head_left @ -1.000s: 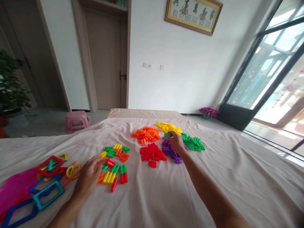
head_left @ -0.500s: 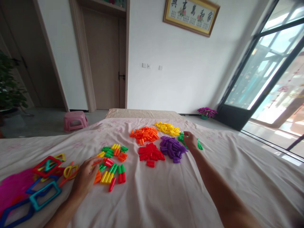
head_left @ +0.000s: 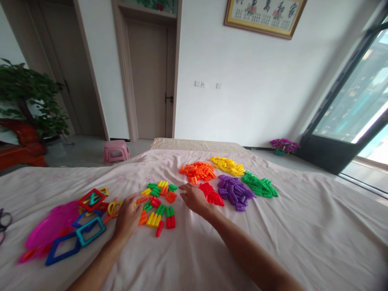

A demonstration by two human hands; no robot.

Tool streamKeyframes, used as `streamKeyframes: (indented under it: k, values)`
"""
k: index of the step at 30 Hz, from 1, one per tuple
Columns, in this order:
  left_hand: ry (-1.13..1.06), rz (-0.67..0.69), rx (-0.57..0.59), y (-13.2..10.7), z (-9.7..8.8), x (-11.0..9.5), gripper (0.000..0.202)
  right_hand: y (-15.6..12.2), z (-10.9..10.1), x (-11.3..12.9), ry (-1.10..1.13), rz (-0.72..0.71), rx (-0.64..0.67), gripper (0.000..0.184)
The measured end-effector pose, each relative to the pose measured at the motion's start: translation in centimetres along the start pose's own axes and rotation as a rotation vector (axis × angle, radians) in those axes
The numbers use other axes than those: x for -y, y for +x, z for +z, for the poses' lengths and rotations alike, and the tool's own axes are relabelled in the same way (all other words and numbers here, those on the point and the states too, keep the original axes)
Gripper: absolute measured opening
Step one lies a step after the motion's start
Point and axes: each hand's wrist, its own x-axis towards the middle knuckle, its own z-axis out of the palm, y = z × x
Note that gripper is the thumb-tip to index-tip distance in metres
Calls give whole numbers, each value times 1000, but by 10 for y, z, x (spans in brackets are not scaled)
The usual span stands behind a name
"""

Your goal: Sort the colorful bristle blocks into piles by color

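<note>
A pink bedsheet [head_left: 212, 250] carries small plastic pieces sorted by colour: an orange pile [head_left: 197, 171], a yellow pile [head_left: 228, 165], a red pile [head_left: 212, 194], a purple pile [head_left: 235, 192] and a green pile [head_left: 260, 186]. A mixed cluster of pieces [head_left: 157, 204] lies closer to me. My left hand [head_left: 127, 218] rests palm-down at the cluster's left edge, fingers spread. My right hand [head_left: 194, 198] hovers between the mixed cluster and the red pile, fingers loosely extended, nothing visible in it.
Coloured plastic frame shapes [head_left: 87, 218] and a magenta bag [head_left: 48, 230] lie at the left of the sheet. A pink stool [head_left: 116, 150], a potted plant [head_left: 30, 101] and a door [head_left: 150, 76] stand beyond the bed. Glass doors [head_left: 357, 101] are at right.
My right hand has drawn back from the green pile, across the purple and red piles, toward the mixed cluster. The view has swung left. My left hand has stayed by the cluster.
</note>
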Motion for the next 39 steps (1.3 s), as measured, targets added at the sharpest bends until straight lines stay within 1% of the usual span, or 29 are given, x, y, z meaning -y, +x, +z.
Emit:
streamKeyframes:
  k: [2,4,7,10,12,14,16,18,20,22,24,26,28,30,33,36,39]
  values:
    - [-11,10,7,0,-1,-2,43,8,10,11,-45,10,10,37]
    - [-26,22,16,0,-2,-5,40,20,17,16,-83,28,12,36]
    - [-43,32,43,0,-2,-7,37,39,24,18,-135,93,53,31]
    - [-43,38,72,0,-3,-9,35,51,30,16,-166,139,90,26]
    - [-39,40,79,0,-3,-10,35,53,33,15,-137,145,83,29]
    - [-38,42,78,0,-3,-10,34,52,36,13,-83,161,66,37]
    - [-41,44,81,0,-3,-9,34,49,37,12,-41,165,69,40]
    - [-50,46,86,1,-3,-8,35,45,37,9,-15,139,62,35]
    - [-60,49,94,1,-3,-6,35,40,33,4,7,101,18,26]
    - [-64,52,104,1,-3,-4,35,34,24,-6,26,85,-49,20]
    - [-59,53,113,1,-3,-3,35,28,8,-22,37,95,-101,17]
    - [-48,49,118,1,-3,-3,35,22,-14,-44,23,131,-166,20]
    - [-42,49,120,1,-3,-3,36,15,-38,-71,-20,192,-260,26]
    - [-40,54,122,1,-3,-3,37,8,-62,-100,-72,287,-325,32]
    - [-35,61,125,1,-2,-3,38,-6,-96,-140,-155,507,-410,44]
    - [-22,62,123,0,-2,-3,38,-23,-126,-176,-236,693,-433,50]
    - [-10,69,118,0,-2,-4,38,-41,-149,-206,-284,841,-420,52]
